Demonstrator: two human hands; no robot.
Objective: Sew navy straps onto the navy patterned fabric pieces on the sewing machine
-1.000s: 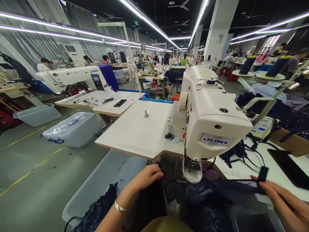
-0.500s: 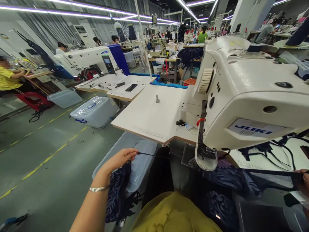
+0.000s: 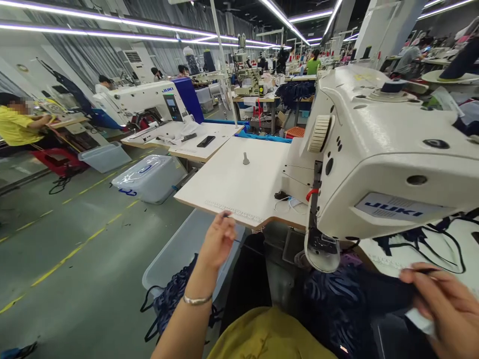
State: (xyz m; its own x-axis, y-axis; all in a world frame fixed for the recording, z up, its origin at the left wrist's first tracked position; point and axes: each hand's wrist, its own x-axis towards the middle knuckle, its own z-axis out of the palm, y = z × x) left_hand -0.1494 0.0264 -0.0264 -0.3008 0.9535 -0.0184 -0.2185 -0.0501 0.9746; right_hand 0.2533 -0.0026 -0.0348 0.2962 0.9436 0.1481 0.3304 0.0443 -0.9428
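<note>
My left hand (image 3: 217, 240), with a silver bangle on the wrist, is closed in a pinch on a thin dark strap just in front of the table edge. The strap's course past the fingers is hard to follow. At the right, my right hand (image 3: 445, 299) grips the edge of a navy patterned garment (image 3: 340, 299). That garment lies over my lap, below the head of the white sewing machine (image 3: 404, 159). Something small and white shows under the right hand's fingers. More navy patterned pieces with straps (image 3: 174, 294) hang by a clear tub at the left.
A white machine table (image 3: 232, 174) bears a small grey metal piece (image 3: 246, 158). Beneath it stands the clear tub (image 3: 168, 244). A lidded box (image 3: 149, 179) is on the floor. Dark straps (image 3: 445, 244) lie on the right table. Other people work farther off.
My left hand has moved right and slightly up, and the strap no longer looks stretched out straight. My right hand has come inward from the right edge with the garment.
</note>
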